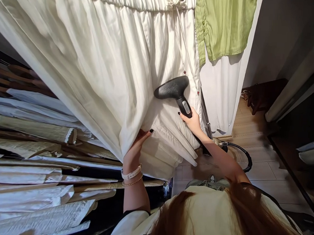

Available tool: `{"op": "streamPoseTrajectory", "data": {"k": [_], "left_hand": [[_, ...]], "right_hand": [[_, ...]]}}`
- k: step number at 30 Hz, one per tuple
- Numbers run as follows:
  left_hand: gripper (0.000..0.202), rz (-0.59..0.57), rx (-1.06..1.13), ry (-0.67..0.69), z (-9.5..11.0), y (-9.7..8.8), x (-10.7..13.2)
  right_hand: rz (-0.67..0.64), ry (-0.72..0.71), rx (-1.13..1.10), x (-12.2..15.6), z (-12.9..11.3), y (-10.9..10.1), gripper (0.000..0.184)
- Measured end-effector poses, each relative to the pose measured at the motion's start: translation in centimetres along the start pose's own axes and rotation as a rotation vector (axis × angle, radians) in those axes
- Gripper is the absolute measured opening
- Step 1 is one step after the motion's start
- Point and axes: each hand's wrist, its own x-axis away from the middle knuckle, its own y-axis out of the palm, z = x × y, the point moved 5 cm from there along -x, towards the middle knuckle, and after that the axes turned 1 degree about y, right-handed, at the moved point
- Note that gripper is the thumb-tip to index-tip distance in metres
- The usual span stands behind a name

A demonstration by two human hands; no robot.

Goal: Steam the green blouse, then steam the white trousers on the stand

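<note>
A large white gathered garment [110, 60] hangs in front of me, its drawstring [184, 53] trailing down at the upper right. My left hand [136, 147] is closed on the garment's lower hem, pulling the cloth. My right hand [192, 120] is closed round the handle of a black garment steamer head [174, 88], whose flat face lies against the white fabric. A black hose [242, 154] runs from behind my right arm down toward the floor.
A green shirt [223, 23] hangs at the upper right over another white garment [221, 96]. A row of pale clothes on hangers [33, 153] fills the left. A metal pole [206, 118] stands behind the steamer. Wooden floor [257, 149] lies to the right, beside a dark cabinet [301, 151].
</note>
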Motion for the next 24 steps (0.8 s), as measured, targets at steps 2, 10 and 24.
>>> {"op": "streamPoseTrajectory", "data": {"k": [2, 10, 24], "left_hand": [[0.054, -0.046, 0.068, 0.022, 0.0, 0.0, 0.2], [0.057, -0.066, 0.103, 0.008, 0.5, -0.1, 0.5], [0.032, 0.025, -0.198, -0.009, -0.9, -1.1, -2.1]], "right_hand": [[-0.022, 0.014, -0.029, -0.1, 0.6, -0.1, 0.036], [-0.05, 0.265, -0.177, 3.9, 7.8, -1.1, 0.04], [-0.085, 0.117, -0.227, -1.9, 0.3, 0.3, 0.048]]}}
